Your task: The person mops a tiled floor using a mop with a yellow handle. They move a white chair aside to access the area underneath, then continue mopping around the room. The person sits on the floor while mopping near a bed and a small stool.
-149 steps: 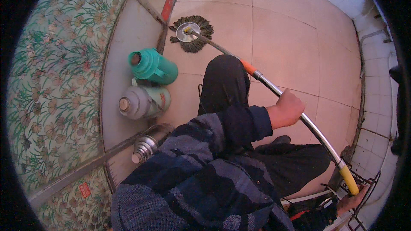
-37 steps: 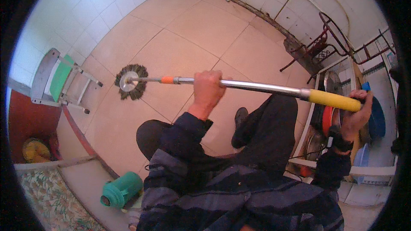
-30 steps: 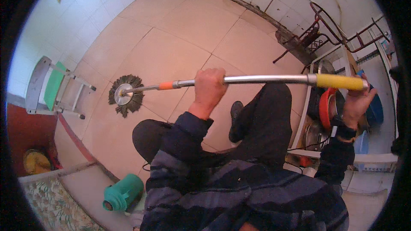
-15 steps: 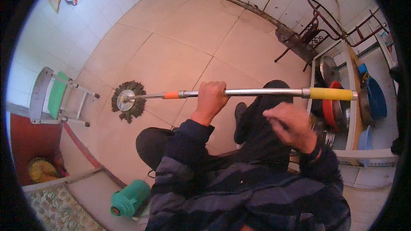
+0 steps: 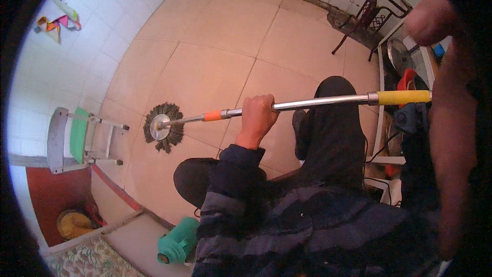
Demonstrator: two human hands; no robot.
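My left hand (image 5: 259, 117) is closed around the metal pole of a mop (image 5: 318, 102), just past its orange band. The pole runs across in front of me, from a yellow grip at the right to a round head of dark grey strands (image 5: 175, 132) resting on the floor at the left. Raised close at the far right is my right hand (image 5: 430, 18), off the mop and blurred, so its fingers cannot be made out. Its bare forearm passes in front of the grip's end. A dark boxy device (image 5: 407, 118) shows beneath the grip, partly hidden.
A folding chair (image 5: 79, 136) with a green part stands at the left. Lower left is a green flask-like container (image 5: 177, 243) beside a patterned surface (image 5: 92, 264). A dark metal-framed chair (image 5: 371, 15) stands far right, near a rack (image 5: 380, 66) with pans. Pale tiles cover the floor (image 5: 215, 36).
My right hand has swung from near my knee up to the far right, close to the view. My left hand keeps its hold on the mop. The whole view has shifted slightly.
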